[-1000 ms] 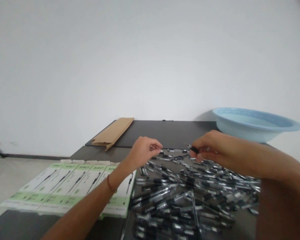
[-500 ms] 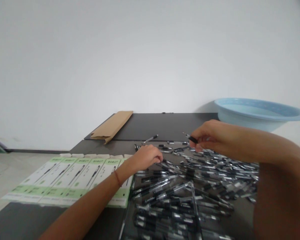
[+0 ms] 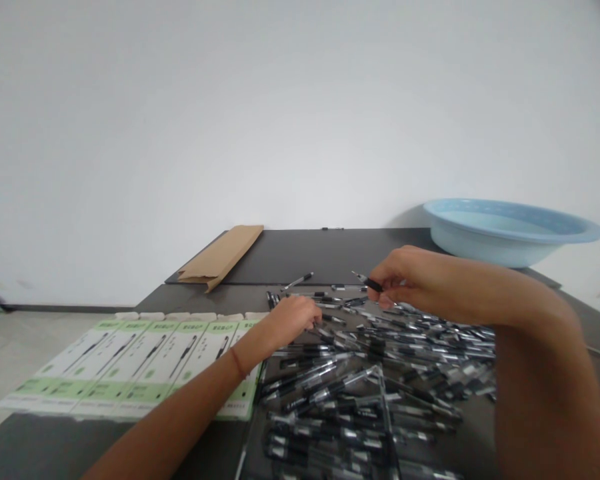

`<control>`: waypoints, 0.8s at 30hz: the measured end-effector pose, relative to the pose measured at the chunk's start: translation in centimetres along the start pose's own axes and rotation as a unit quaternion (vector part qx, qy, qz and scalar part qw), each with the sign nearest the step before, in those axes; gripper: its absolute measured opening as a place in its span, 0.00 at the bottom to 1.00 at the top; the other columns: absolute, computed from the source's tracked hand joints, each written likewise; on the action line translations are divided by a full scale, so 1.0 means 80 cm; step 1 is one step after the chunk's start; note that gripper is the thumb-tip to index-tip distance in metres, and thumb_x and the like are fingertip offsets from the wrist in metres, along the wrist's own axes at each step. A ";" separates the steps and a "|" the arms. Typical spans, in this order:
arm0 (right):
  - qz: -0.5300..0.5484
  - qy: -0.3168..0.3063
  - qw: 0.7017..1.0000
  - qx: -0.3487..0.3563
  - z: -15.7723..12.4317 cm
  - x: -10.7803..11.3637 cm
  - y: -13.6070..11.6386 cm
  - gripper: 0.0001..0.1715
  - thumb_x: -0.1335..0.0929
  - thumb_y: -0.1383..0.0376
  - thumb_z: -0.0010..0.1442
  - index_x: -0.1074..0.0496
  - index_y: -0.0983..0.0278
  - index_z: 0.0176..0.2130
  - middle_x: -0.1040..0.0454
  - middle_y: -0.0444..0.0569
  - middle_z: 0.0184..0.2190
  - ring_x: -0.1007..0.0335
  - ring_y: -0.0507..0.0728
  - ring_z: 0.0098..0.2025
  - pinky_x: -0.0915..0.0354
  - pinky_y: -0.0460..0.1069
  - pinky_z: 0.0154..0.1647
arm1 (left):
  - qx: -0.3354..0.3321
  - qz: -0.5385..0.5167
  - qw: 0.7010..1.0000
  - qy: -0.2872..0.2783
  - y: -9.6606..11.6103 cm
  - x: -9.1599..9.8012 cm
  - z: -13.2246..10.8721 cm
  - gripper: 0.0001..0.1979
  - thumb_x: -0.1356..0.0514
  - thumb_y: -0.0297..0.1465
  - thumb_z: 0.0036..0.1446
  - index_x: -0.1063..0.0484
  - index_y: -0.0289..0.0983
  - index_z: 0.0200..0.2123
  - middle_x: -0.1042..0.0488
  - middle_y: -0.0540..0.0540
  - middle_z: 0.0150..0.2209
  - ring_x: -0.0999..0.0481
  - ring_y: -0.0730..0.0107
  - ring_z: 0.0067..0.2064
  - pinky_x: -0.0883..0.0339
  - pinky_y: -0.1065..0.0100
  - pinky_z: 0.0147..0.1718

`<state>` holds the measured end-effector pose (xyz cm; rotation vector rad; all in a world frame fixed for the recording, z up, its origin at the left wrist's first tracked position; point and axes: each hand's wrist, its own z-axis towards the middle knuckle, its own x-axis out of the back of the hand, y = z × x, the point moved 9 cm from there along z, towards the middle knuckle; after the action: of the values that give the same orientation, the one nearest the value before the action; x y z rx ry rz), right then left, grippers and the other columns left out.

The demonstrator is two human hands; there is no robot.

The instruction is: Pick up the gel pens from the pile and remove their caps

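Pinched in my right hand (image 3: 399,272) is a gel pen (image 3: 373,285) with a black grip, its bare tip pointing up and left. That hand is above the far side of a wide spread of clear and black pens (image 3: 340,390). My left hand (image 3: 295,315) hovers low over the spread's left part, its fingers closed and curled downward. Whatever its fingertips hold, if anything, is hidden. Beneath my left forearm lies a row of green and white pen packets (image 3: 145,360), each printed with a pen.
A flat brown paper bag (image 3: 225,253) lies at the back left of the dark table (image 3: 300,257). At the back right stands a light blue basin (image 3: 500,243). One pen (image 3: 299,281) lies apart beyond my left hand, and a white wall (image 3: 300,113) rises behind.
In the picture, my right hand with the pen has shifted left, closer to my left hand. The left hand has barely moved, and the whole view has shifted slightly.
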<state>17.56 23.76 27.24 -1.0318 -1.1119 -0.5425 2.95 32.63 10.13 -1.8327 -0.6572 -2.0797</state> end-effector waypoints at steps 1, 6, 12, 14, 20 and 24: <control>-0.006 -0.008 1.000 -0.007 0.000 -0.002 0.002 0.08 0.32 0.70 0.60 0.21 0.63 0.34 0.21 0.49 0.35 0.27 0.58 0.39 0.38 0.52 0.39 | 0.002 -0.003 1.000 -0.001 0.001 0.002 0.000 0.05 0.37 0.26 0.62 0.21 0.38 0.40 0.19 0.44 0.40 0.21 0.59 0.45 0.33 0.65 0.44; -0.011 -0.045 0.999 0.005 0.003 -0.009 -0.002 0.09 0.33 0.70 0.60 0.23 0.63 0.31 0.24 0.46 0.30 0.30 0.57 0.36 0.40 0.51 0.38 | 0.000 -0.022 1.000 -0.010 0.012 0.015 -0.003 0.02 0.37 0.26 0.63 0.23 0.37 0.39 0.20 0.45 0.40 0.22 0.60 0.44 0.33 0.65 0.44; -0.007 -0.043 0.999 0.013 0.006 -0.010 -0.002 0.09 0.33 0.71 0.59 0.23 0.63 0.31 0.23 0.46 0.31 0.30 0.56 0.36 0.42 0.51 0.37 | -0.009 -0.035 0.999 -0.011 0.014 0.013 -0.002 0.05 0.39 0.30 0.66 0.23 0.37 0.40 0.20 0.43 0.41 0.22 0.58 0.46 0.34 0.64 0.46; -0.005 -0.051 0.999 0.016 0.006 -0.012 -0.002 0.09 0.33 0.71 0.59 0.23 0.63 0.30 0.24 0.45 0.29 0.30 0.56 0.35 0.42 0.51 0.36 | -0.012 -0.043 0.999 -0.012 0.011 0.008 -0.001 0.03 0.37 0.30 0.64 0.23 0.37 0.39 0.20 0.43 0.41 0.22 0.58 0.45 0.34 0.64 0.46; -0.017 -0.032 0.999 0.014 0.006 -0.009 -0.001 0.09 0.33 0.68 0.59 0.21 0.63 0.33 0.23 0.47 0.33 0.29 0.58 0.39 0.41 0.51 0.39 | -0.019 -0.071 0.997 -0.004 0.005 0.010 -0.001 0.02 0.38 0.29 0.64 0.26 0.36 0.38 0.22 0.45 0.40 0.23 0.62 0.44 0.34 0.67 0.43; -0.015 -0.046 0.999 0.025 0.006 -0.011 -0.006 0.10 0.34 0.69 0.60 0.22 0.64 0.31 0.24 0.47 0.29 0.31 0.57 0.35 0.43 0.52 0.36 | -0.022 -0.074 0.997 0.007 0.003 0.015 -0.003 0.06 0.41 0.31 0.68 0.26 0.37 0.39 0.21 0.46 0.40 0.23 0.64 0.45 0.33 0.67 0.46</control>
<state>16.65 23.86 26.65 -1.0060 -1.2172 -0.4928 2.70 32.39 11.32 -1.8435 -0.7698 -2.2144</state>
